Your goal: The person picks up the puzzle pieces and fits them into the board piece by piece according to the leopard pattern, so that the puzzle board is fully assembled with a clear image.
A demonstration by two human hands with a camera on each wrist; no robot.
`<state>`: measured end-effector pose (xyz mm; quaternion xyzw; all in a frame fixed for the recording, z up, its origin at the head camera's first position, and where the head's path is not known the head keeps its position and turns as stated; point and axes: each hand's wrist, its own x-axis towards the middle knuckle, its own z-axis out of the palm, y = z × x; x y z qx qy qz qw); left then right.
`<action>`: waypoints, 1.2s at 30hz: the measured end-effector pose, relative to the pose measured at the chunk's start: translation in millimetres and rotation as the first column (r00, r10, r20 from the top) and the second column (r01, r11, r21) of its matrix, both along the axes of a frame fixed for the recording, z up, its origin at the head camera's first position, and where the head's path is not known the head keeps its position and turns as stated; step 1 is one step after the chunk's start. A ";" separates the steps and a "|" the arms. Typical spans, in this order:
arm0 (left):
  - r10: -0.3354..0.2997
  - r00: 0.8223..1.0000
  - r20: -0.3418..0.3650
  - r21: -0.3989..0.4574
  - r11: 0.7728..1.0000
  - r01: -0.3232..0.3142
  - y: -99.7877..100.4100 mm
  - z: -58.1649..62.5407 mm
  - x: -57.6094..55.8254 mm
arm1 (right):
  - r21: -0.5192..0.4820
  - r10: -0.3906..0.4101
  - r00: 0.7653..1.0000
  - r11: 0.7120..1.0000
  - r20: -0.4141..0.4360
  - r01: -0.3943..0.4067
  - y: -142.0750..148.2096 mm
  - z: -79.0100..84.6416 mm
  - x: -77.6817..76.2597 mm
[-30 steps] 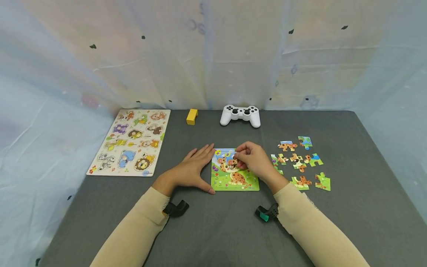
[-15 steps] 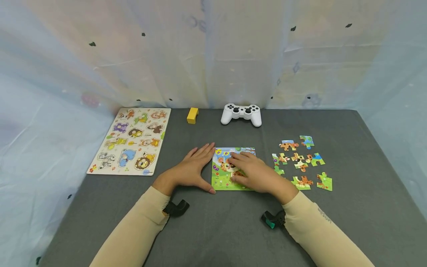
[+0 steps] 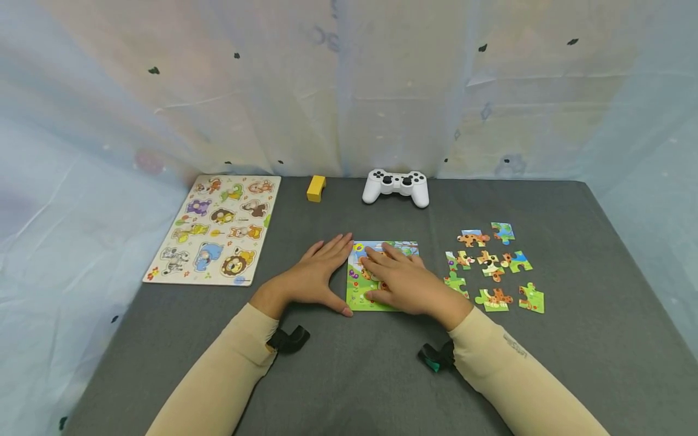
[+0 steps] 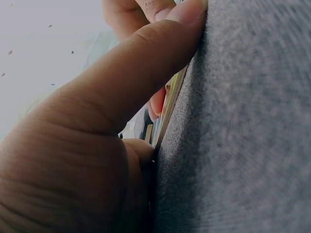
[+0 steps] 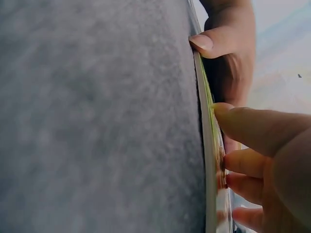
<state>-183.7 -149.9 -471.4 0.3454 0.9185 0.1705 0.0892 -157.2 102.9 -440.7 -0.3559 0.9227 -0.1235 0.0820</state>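
Head view, picture puzzle: one; we are finding this picture puzzle (image 3: 358,284) lying flat at mid-table, between and partly under the hands.
Orientation: its blue sky edge is facing away from the person and its green edge is facing toward them; the outline is looking nearly square, so we cannot tell a long axis.
Hands: two; the left hand (image 3: 313,278) is lying along the puzzle's left edge, fingers straight and slightly apart, thumb spreading wide; the right hand (image 3: 409,283) is resting on the puzzle, its fingers spreading apart.
Loose pieces: we are counting eight loose pieces (image 3: 493,300) lying right of the puzzle, some nearly touching.
Animal board: one; the animal board (image 3: 248,248) is lying at left, showing eleven figures.
Game controller: one, white; the game controller (image 3: 396,186) is lying near the far edge.
Yellow block: one; the yellow block (image 3: 315,189) is sitting between board and controller.
Left wrist view, thumb: one; it is reaching across the puzzle's edge; we cannot tell how firmly.
Right wrist view, right-hand digits: four showing, standing apart, their tips meeting the puzzle's face; the left thumb is touching its near corner.
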 end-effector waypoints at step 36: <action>-0.011 1.000 0.004 0.007 1.000 0.011 -0.1 0.0 -1.5 | -0.113 -0.023 0.998 0.993 -0.064 0.016 -5.6 -25.6 -5.5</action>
